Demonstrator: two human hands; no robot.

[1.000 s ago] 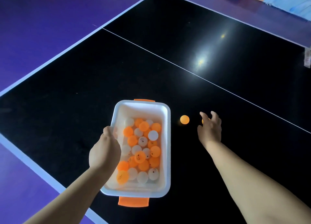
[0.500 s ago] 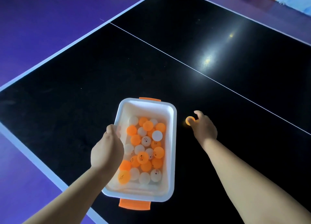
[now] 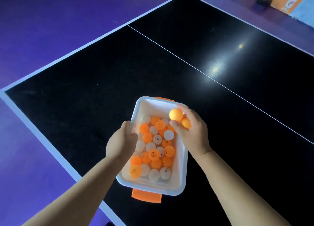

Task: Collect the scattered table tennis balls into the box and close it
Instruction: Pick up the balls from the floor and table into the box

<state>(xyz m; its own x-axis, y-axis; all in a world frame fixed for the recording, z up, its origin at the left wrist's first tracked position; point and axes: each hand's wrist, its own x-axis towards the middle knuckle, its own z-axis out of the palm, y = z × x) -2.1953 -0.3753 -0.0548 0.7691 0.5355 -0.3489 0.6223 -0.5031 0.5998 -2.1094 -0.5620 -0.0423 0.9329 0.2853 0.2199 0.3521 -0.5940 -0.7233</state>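
Observation:
A white plastic box (image 3: 183, 168) with orange latches (image 3: 146, 195) sits on the black table near its front edge, holding several orange and white balls (image 3: 157, 146). My left hand (image 3: 121, 141) grips the box's left rim. My right hand (image 3: 192, 132) hovers over the box's far right corner. It pinches one orange ball (image 3: 176, 114) at the fingertips and holds a second orange ball (image 3: 186, 123) in the palm. No lid is in view.
The black table tennis table (image 3: 169, 69) has white border lines and a white centre line. Purple floor lies to the left and front. Orange and blue boards (image 3: 287, 0) with a dark object stand beyond the far right corner.
My right hand picked the orange ball off the table to the right of the box and carried it left, over the box. The left hand kept its grip on the rim.

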